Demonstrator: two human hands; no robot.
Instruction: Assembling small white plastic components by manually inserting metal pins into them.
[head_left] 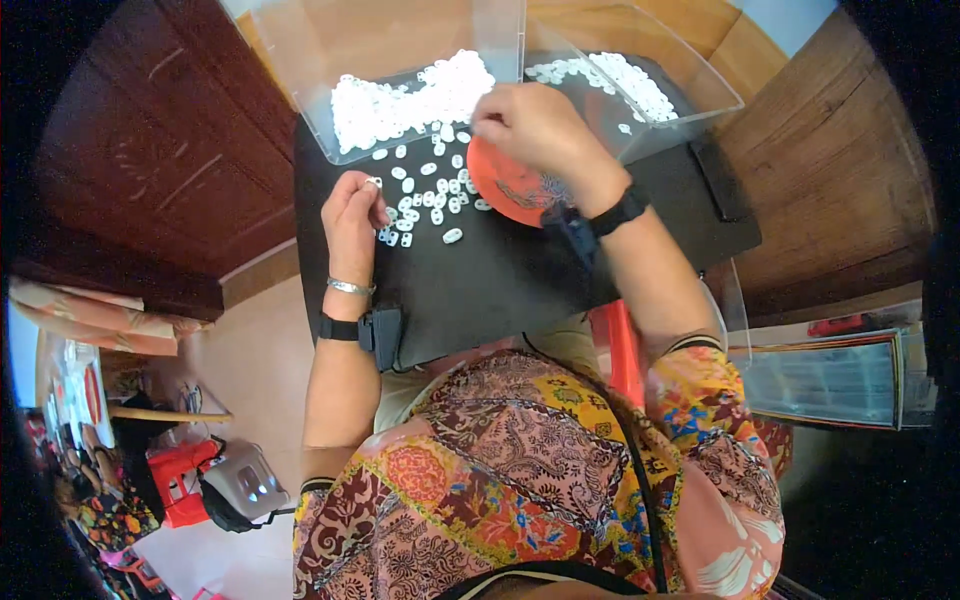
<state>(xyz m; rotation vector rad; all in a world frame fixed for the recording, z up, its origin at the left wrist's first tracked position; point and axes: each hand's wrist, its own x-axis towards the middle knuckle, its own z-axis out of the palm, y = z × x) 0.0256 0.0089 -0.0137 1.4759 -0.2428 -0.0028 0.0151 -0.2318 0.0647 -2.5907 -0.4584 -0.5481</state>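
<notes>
Left hand (350, 212) holds a small white piece (374, 182) pinched between thumb and fingertips, left of the middle in the upper half of the frame. Just right of it, loose white pieces (428, 169) lie scattered on the black table (460, 290), some showing two holes. Right hand (535, 125) hovers over the upper part of an orange plate (487, 168), fingers curled and blurred, so I cannot tell whether they grip anything. Thin metal bits (522, 188) lie on that plate, too small to make out.

Beyond, at the top centre-left, a clear box (400, 40) holds a big heap of white pieces; a second clear box (690, 60), upper right, holds a smaller, flatter heap.

Work looks partway along: one piece is in hand, and dozens lie loose, apparently left to handle. Which heap counts as finished, if either does, I cannot tell.
</notes>
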